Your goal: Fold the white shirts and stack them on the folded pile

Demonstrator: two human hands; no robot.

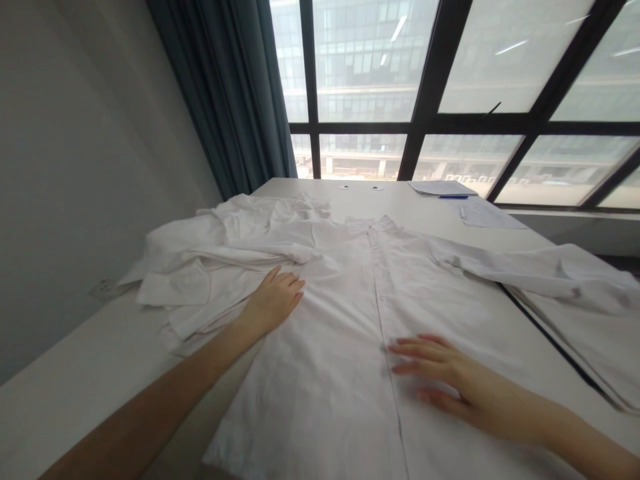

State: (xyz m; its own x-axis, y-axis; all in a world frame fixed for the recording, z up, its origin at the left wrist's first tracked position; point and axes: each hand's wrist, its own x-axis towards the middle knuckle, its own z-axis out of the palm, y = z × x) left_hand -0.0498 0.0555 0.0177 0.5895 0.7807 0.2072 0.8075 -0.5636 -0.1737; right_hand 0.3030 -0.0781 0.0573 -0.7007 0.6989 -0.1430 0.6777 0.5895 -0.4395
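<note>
A white button-front shirt [320,380] lies front up on a white table [90,347], its collar [373,224] toward the far side. My left hand [274,301] rests flat on the shirt's front, near the crumpled fabric on the left. My right hand [435,372] lies on the front with its fingers spread, and its fingertips reach the button placket [381,313]. The left part of the shirt is bunched in folds, while a long sleeve [550,273] stretches out to the right past the table's edge.
Beyond the collar lie several sheets of paper [490,216] and a blue pen [453,197], with two small round objects [360,188] near the far edge. A grey wall stands at the left, and a large window with a curtain runs behind the table.
</note>
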